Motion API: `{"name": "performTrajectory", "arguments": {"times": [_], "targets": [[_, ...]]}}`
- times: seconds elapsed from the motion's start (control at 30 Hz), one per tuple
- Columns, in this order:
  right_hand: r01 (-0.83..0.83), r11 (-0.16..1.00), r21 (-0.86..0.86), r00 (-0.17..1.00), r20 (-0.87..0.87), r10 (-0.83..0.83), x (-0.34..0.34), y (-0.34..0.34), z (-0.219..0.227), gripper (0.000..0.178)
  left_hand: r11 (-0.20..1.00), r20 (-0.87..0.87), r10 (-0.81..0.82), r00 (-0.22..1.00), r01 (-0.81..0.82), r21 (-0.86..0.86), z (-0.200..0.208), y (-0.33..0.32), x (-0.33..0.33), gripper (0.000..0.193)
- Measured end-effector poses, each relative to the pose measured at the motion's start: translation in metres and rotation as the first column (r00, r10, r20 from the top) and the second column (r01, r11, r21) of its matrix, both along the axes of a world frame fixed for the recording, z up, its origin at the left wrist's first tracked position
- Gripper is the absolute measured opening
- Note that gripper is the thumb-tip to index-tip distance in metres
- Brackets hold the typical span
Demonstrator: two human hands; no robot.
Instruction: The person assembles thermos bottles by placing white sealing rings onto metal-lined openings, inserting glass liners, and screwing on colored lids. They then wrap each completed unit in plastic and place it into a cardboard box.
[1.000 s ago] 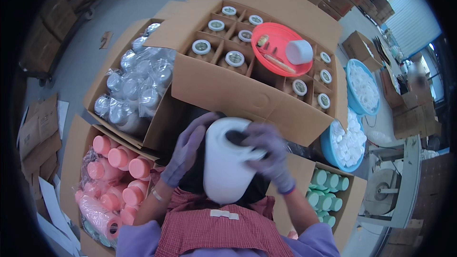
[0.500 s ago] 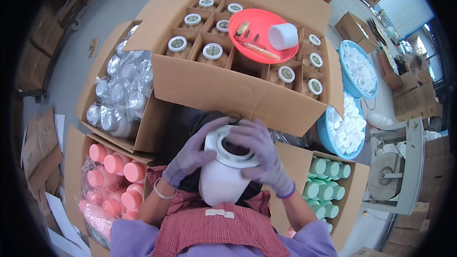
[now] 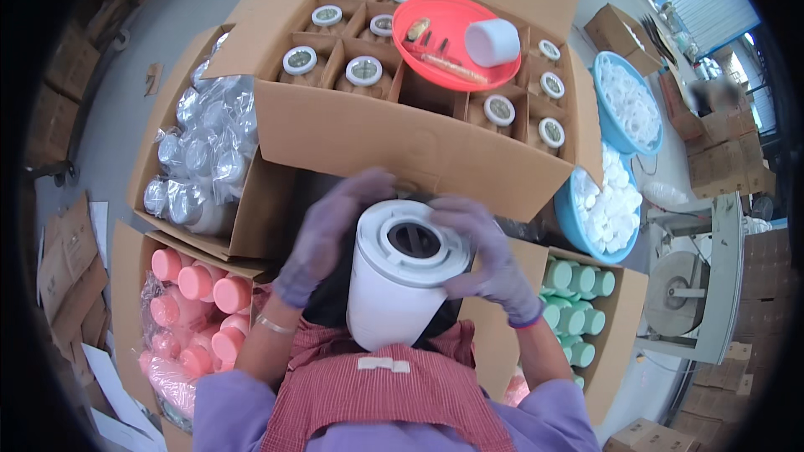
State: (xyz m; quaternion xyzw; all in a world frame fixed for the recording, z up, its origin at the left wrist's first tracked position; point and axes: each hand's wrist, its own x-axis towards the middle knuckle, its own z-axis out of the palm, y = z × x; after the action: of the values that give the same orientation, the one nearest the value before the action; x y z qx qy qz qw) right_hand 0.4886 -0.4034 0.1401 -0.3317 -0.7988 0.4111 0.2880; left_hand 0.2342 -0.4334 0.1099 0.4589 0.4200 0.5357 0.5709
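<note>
A white cylindrical jar [image 3: 392, 310] with a broad ringed top and a dark round opening stands tilted at my lap. Its far rim leans slightly away from me. My right hand [image 3: 484, 253], in a thin purple-grey glove, curls around the right side of the rim, fingers beyond it and thumb on the near side. My left hand [image 3: 328, 230], gloved alike, hovers just left of the jar, apart from it. Its fingers stretch forward and are somewhat blurred. The jar's lower end meets my red checked apron [image 3: 368, 398].
Ahead, a divided carton [image 3: 335, 130] holds several lidded jars; on it rests a red tray [image 3: 452, 42] with a white cup [image 3: 492, 42]. Plastic-wrapped clear containers [image 3: 201, 159] and pink-capped bottles [image 3: 201, 280] are left. Green-capped bottles [image 3: 578, 318] and blue basins [image 3: 565, 213] stand right.
My left hand has come off the jar and moved left. My right hand has shifted from over the opening to the rim's right side, uncovering the opening.
</note>
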Motion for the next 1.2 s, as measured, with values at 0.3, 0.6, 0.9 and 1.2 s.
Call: {"name": "performTrajectory", "arguments": {"times": [0.3, 0.6, 0.9, 1.2], "targets": [[-0.166, 0.972, 0.165, 0.986, 0.042, 0.161, -0.006, 0.009, 0.007, 0.061, 0.969, 0.022, -0.204, 0.979, 0.199, 0.143, -0.002, 0.006, -0.003, 0.059], [0.109, 0.978, -0.180, 0.956, -0.251, -0.153, -0.015, 0.007, -0.023, 0.063, 0.888, -0.169, -0.384, 0.908, 0.413, 0.199, 0.016, 0.022, -0.009, 0.074], [0.178, 0.777, 0.604, 0.968, 0.035, -0.249, -0.056, 0.041, 0.030, 0.052, 0.993, 0.014, 0.116, 0.993, -0.116, 0.012, 0.040, 0.052, 0.013, 0.036], [0.155, 0.908, 0.390, 0.970, 0.113, -0.214, -0.042, 0.050, 0.014, 0.043, 0.964, 0.121, 0.267, 0.956, -0.263, -0.045, 0.030, 0.053, 0.031, 0.032]]}}
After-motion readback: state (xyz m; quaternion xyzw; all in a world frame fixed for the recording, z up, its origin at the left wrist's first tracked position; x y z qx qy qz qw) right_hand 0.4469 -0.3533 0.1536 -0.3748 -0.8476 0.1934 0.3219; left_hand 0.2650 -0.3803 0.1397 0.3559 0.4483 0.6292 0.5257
